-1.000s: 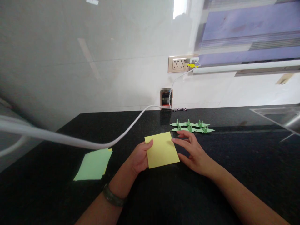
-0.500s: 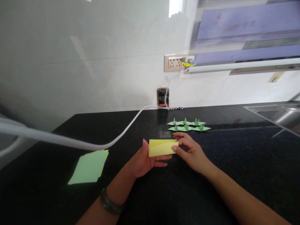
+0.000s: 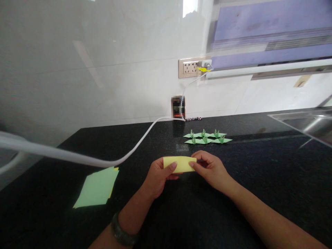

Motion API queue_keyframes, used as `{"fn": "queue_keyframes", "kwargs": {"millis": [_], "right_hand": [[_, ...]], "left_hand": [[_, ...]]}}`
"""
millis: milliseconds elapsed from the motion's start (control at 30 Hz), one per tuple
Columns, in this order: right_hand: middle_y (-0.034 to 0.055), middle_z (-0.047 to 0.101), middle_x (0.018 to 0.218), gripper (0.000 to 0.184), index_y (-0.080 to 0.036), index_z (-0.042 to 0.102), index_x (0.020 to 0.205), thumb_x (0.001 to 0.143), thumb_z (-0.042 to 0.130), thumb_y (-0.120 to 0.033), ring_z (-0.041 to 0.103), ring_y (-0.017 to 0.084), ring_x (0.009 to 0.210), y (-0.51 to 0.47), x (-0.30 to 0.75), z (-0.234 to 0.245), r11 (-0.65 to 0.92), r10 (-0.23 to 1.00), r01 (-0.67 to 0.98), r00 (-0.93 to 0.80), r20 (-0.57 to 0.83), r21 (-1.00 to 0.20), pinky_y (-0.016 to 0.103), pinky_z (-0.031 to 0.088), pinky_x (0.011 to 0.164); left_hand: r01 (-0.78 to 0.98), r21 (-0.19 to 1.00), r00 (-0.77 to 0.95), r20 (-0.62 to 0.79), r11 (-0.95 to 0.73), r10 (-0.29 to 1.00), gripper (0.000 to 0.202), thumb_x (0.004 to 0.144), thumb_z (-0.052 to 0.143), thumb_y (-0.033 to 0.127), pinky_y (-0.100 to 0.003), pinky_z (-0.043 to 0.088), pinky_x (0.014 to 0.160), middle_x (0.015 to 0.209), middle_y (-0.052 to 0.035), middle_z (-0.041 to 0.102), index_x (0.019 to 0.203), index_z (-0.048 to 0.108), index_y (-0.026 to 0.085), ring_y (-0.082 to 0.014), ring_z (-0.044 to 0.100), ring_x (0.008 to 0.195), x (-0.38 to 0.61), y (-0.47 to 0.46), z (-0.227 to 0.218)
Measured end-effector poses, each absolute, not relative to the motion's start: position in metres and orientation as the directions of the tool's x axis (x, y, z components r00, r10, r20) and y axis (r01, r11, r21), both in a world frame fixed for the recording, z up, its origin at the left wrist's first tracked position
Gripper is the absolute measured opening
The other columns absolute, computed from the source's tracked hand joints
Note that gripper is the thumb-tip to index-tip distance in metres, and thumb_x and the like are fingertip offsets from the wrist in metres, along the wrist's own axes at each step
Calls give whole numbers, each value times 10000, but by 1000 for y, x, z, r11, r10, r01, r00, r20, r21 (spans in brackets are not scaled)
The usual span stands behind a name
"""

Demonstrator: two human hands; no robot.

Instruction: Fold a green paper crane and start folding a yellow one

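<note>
A yellow sheet of paper (image 3: 183,164), folded over into a long rectangle, is held level above the dark counter. My left hand (image 3: 158,174) pinches its left part, thumb flat on the front and fingers behind. The right end sits between the thumb and fingers of my right hand (image 3: 211,168). Beyond the hands stand several green folded paper cranes (image 3: 204,139) in two rows. To the left of my left forearm lies a stack of green paper (image 3: 97,188), with yellow edges peeking out beneath.
A thick white cable (image 3: 135,150) crosses the left side of the black counter (image 3: 249,155) towards a blurred-out phone-like object (image 3: 178,108) against the wall. A metal sink (image 3: 311,124) lies at the right. Above is a wall socket (image 3: 190,68) with a charger plugged in.
My left thumb has come down from the paper's left edge onto its front, and the left fingers have curled in behind. The two layers of yellow paper now lie closed together.
</note>
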State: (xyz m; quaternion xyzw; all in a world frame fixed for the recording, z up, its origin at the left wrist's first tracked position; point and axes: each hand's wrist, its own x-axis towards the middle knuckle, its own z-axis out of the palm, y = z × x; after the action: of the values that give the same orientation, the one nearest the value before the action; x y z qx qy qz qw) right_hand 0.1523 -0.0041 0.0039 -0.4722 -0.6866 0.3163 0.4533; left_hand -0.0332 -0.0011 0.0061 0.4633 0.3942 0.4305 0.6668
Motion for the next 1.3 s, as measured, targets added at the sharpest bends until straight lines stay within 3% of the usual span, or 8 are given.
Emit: {"fn": "queue_keyframes", "kwargs": {"millis": [100,200,300,500,1300], "right_hand": [[29,557,806,109,-184,539,782,729,564,-276,519,129,676,-4,151,3,285,958,279,-99,268,-917,242,422,581],[10,549,780,280,-206,480,919,689,610,-299,531,129,685,-4,147,3,165,986,72,-8,165,-984,236,439,582],[14,558,760,284,-189,489,909,698,592,-349,535,132,671,-5,143,5,29,998,-43,-61,31,-999,230,440,544],[-3,536,657,215,-167,541,724,733,542,-382,497,108,587,-7,140,5,1,996,-17,-90,3,-1000,217,425,509],[-10,539,641,205,-177,542,714,708,566,-380,504,112,566,-5,142,0,-16,997,-13,-78,-15,-1000,215,421,483]], "left_hand": [[-190,965,277,-121,178,953,306,689,617,294,-220,487,532,872,-73,635,936,566,123,-160,608,717,-32,-1,4],[-187,972,251,-95,144,963,292,684,620,297,-225,490,541,859,-59,635,920,577,131,-162,601,739,-30,0,3],[-180,976,224,-83,125,971,289,676,624,307,-231,491,548,854,-54,638,904,589,134,-163,597,744,-29,0,3],[-144,983,207,-80,111,975,296,678,618,320,-254,487,594,837,-64,640,891,598,115,-160,589,734,-28,1,3],[-219,951,247,-161,217,956,321,670,631,319,-248,484,593,852,-75,624,903,576,107,-167,589,761,-27,0,-1]]}}
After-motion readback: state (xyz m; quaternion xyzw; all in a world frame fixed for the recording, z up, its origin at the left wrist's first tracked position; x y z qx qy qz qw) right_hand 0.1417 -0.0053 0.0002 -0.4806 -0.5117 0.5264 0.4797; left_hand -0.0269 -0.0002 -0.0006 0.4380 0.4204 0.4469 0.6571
